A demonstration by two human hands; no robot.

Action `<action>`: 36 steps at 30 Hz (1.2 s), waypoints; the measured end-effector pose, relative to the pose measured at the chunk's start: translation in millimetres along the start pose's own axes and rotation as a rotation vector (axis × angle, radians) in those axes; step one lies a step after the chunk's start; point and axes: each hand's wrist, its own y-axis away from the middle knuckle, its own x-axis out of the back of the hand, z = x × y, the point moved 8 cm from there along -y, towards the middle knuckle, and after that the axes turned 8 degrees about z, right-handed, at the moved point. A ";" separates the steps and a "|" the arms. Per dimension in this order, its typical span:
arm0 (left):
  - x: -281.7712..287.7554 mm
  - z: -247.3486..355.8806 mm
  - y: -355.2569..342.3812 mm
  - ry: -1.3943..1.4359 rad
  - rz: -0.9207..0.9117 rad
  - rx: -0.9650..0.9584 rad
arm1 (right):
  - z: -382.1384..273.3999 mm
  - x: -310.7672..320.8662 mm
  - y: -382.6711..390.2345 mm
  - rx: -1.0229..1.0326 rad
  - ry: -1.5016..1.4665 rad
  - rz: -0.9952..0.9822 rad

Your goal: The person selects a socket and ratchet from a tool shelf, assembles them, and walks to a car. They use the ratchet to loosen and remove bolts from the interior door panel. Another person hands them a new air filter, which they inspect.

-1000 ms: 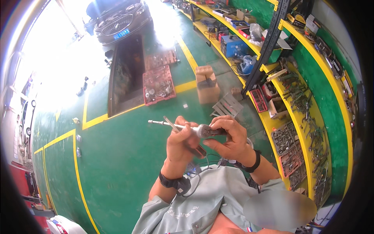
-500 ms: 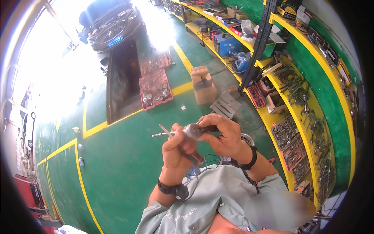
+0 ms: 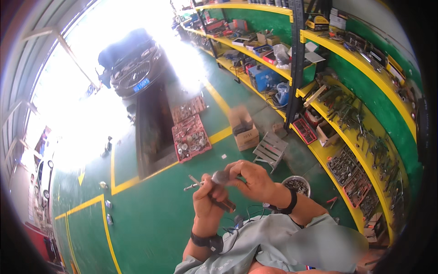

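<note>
Holding, left hand: left hand (image 3: 208, 201) curled round a screwdriver (image 3: 225, 204) with an orange-and-dark handle, fingers closed.
Screwdriver: slanted, handle end toward the person's body, thin shaft out past the thumb, pointing up-left in view.
Ratchet wrench (image 3: 220, 177): round silver head just above the left fist, between both hands; handle mostly hidden, can't tell its exact angle.
Silver rod (image 3: 188, 187): pokes out left of the left fist, beside the screwdriver shaft; its join to the ratchet is covered by fingers.
Right hand (image 3: 250, 180): thumb and fingers bent, pinching at the right side of the ratchet head; exact fingertip contact blurred.
Wrists: black watch-like band (image 3: 207, 242) on left, black strap (image 3: 288, 201) on right.
Clothing: grey-green shirt (image 3: 246, 237).
Floor: green (image 3: 150, 223), yellow lines (image 3: 125, 186).
Near right forearm: metal bowl (image 3: 309, 183) of small metal parts; red-handled pliers (image 3: 332, 200) farther right, on the floor.
Beyond hands: grey slatted stool (image 3: 271, 148), cardboard box (image 3: 246, 139), opened red tool case (image 3: 204, 130) with pieces inside.
Back: dark car (image 3: 137, 77), hood up, at the far end of a floor pit (image 3: 153, 123).
Right side: shelving unit (image 3: 297, 59), yellow boards on black posts, loaded with hand tools (image 3: 342, 112).
</note>
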 end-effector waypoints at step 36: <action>-17.5 -29.6 -14.7 -0.599 0.106 -0.326 | 44.3 48.6 52.8 -0.461 -0.262 -0.266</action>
